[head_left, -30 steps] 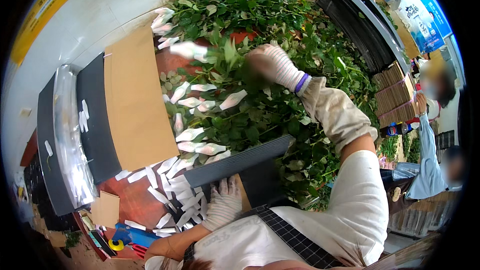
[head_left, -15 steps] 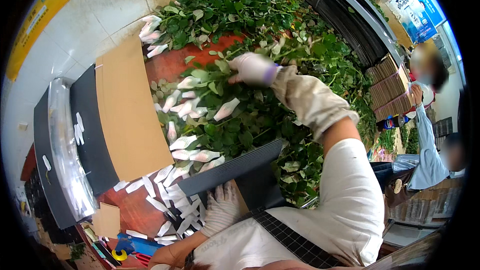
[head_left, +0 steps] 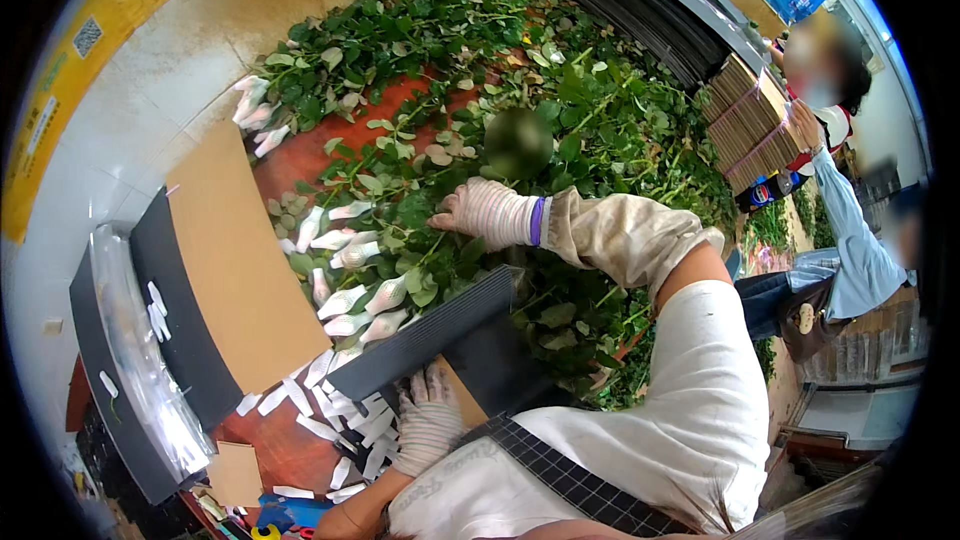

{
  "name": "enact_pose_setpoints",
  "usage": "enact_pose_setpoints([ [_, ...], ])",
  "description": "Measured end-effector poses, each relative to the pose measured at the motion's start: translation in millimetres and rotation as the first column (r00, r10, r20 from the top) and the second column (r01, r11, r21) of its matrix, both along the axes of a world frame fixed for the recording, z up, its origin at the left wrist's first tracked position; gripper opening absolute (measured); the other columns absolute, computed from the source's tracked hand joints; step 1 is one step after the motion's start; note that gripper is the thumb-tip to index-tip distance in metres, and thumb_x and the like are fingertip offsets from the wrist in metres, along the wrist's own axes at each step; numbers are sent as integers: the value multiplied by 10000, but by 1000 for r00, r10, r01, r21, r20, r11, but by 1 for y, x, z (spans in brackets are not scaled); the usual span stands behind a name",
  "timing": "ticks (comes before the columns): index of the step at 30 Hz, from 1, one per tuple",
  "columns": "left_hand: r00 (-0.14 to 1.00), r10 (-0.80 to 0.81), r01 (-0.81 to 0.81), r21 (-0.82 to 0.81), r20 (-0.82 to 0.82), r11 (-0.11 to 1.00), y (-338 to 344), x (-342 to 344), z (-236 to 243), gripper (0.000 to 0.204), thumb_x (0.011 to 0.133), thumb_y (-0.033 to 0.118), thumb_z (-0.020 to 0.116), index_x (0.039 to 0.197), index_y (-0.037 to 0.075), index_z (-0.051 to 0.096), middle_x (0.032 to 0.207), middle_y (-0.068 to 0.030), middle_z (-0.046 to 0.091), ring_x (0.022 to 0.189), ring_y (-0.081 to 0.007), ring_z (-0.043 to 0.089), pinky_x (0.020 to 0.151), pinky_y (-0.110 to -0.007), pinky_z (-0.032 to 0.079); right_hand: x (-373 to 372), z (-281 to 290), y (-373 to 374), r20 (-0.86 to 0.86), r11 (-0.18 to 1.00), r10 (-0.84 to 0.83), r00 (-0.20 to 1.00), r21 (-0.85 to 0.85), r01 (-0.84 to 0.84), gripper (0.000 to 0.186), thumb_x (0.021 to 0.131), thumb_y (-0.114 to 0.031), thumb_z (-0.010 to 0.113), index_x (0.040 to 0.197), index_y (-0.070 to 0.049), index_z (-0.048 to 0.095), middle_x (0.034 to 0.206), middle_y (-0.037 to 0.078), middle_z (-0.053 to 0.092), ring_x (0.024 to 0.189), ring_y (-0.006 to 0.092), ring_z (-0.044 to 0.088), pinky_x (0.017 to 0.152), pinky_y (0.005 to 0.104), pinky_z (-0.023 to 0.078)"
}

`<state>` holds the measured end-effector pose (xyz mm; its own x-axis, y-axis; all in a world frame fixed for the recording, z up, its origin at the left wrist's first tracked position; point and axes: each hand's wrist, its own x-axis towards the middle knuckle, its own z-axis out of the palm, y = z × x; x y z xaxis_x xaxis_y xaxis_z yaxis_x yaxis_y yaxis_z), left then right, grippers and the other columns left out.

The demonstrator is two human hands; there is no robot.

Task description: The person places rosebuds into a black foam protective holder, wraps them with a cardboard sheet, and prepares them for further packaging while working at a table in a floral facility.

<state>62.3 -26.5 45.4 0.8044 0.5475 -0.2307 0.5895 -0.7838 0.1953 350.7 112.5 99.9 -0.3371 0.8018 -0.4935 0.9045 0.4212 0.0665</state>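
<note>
My right hand (head_left: 490, 212), in a whitish glove with a purple band at the wrist, reaches over a bed of leafy green rose stems (head_left: 590, 120). Its fingers are closed among the leaves, apparently on the stem of a rose (head_left: 386, 294) whose bud wears a white net sleeve. Several other sleeved buds (head_left: 345, 301) lie beside it, pointing left. My left hand (head_left: 430, 415), gloved too, rests with fingers stretched out by a ridged black board (head_left: 425, 332) standing in front of the buds. Loose white net sleeves (head_left: 345, 410) are scattered to its left.
Brown cardboard (head_left: 240, 260) and black sheets lie at left, beside a clear plastic roll (head_left: 140, 340). Black boards (head_left: 640, 15) and bundled cardboard (head_left: 745, 120) are stacked at the back right. A person in a light blue sleeve (head_left: 850, 200) stands at right, another person behind.
My right hand has come nearer, and a sleeved rose has moved down beside the other buds. My left hand stays by the black board. The whole view has shifted somewhat.
</note>
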Motion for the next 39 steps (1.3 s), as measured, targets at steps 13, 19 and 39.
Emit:
enact_pose_setpoints([
  [13,999,-5,2,81,46,997,-5,5,2,377,850,194,451,1125,-51,532,1261,-196,453,1156,-372,418,907,-593,361,5,-20,-33,-167,929,334,928,227,-293,608,749,-171,637,1316,-136,421,1125,137,587,1009,278,588,842,392,485],
  [19,1000,16,-15,98,-8,995,-8,0,7,433,835,222,445,1179,-31,516,1287,-182,434,1188,-352,388,915,-558,371,-71,95,99,-348,999,-14,937,39,30,529,794,-198,604,1293,-156,434,1171,157,568,969,302,603,783,395,508],
  [39,988,-88,91,19,-127,996,6,7,23,534,861,275,483,1260,-70,399,1352,-243,364,1267,-410,310,999,-539,298,253,293,-3,-532,-189,-34,846,835,517,277,827,-174,582,1090,-87,586,914,85,642,797,181,611,673,331,515],
])
